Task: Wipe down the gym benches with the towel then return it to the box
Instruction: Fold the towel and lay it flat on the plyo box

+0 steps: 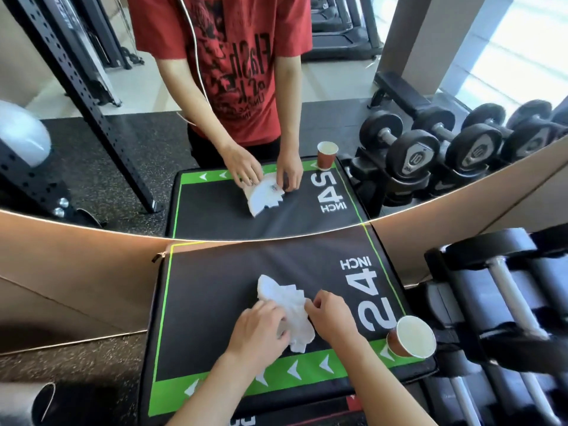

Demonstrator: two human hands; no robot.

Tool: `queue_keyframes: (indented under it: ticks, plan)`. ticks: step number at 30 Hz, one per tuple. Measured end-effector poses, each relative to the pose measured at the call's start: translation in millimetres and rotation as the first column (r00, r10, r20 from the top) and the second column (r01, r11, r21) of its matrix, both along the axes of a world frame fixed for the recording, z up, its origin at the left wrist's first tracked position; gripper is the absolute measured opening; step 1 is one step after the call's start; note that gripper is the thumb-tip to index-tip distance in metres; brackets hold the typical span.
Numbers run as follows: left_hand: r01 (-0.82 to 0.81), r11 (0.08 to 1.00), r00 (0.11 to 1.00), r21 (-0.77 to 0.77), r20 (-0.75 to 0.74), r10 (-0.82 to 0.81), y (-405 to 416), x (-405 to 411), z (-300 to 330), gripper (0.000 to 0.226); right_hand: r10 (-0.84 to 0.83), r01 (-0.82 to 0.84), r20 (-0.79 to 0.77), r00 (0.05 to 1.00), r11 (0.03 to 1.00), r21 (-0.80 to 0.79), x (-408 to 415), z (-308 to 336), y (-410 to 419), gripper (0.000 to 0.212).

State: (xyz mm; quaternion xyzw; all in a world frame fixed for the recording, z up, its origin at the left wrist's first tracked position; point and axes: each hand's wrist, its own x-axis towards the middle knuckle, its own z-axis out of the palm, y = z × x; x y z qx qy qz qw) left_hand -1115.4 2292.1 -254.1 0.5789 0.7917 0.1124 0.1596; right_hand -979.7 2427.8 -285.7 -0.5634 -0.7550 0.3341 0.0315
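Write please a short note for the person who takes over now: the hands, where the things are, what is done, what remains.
Left hand: grip on the towel, fingers curled over its near part.
Right hand: pinches the towel's right edge.
The towel lies crumpled on the black pad marked 24 INCH, in front of the mirror.
A paper cup stands at the pad's right near corner.
Done: cannot tell how much is wiped.
Left: finish wiping, then return the towel to the box, which is not in view.

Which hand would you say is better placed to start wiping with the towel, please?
Probably the left. The left hand lies over the towel, fingers curled into it, while the right hand only pinches its edge and sits nearer the paper cup.
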Motion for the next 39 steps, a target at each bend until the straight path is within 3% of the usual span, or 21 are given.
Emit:
queue_keyframes:
  ticks: [6, 11, 16, 21, 25, 31, 39]
  plan:
    - [-0.047, 0.994, 0.999, -0.095, -0.012, 0.046, 22, 25, -8, 0.052, 0.042, -0.049, -0.088, 0.995, 0.996, -0.081, -4, -10, -5, 0.022]
    - [-0.094, 0.991, 0.994, -0.096, -0.060, 0.088, 28, 26, -14, 0.012, 0.053, -0.069, -0.190, 0.980, 0.995, -0.074, -2, -4, -2, 0.022]
    - [-0.117, 0.992, 0.993, -0.047, -0.020, 0.116, 22, 22, -10, 0.006, 0.008, -0.023, -0.316, 0.949, 0.999, -0.042, -1, 4, 2, 0.034]
    - [-0.204, 0.979, 0.977, 0.016, 0.062, 0.202, 23, 21, 0, 0.039, 0.038, -0.088, -0.434, 0.900, 0.991, -0.097, -12, 18, 4, 0.031]
    - [-0.226, 0.974, 0.972, -0.010, 0.069, 0.226, 20, 15, 3, 0.048, 0.075, -0.144, -0.446, 0.892, 0.982, -0.121, -12, 24, 4, 0.028]
    - [-0.234, 0.972, 0.960, -0.012, 0.153, 0.233, 17, 17, 6, 0.044, 0.121, -0.228, -0.477, 0.871, 0.958, -0.172, -6, 30, -4, 0.030]
    - [-0.287, 0.958, 0.943, 0.023, 0.180, 0.279, 12, 12, 18, 0.028, 0.147, -0.246, -0.532, 0.834, 0.962, -0.119, -3, 45, -6, 0.025]
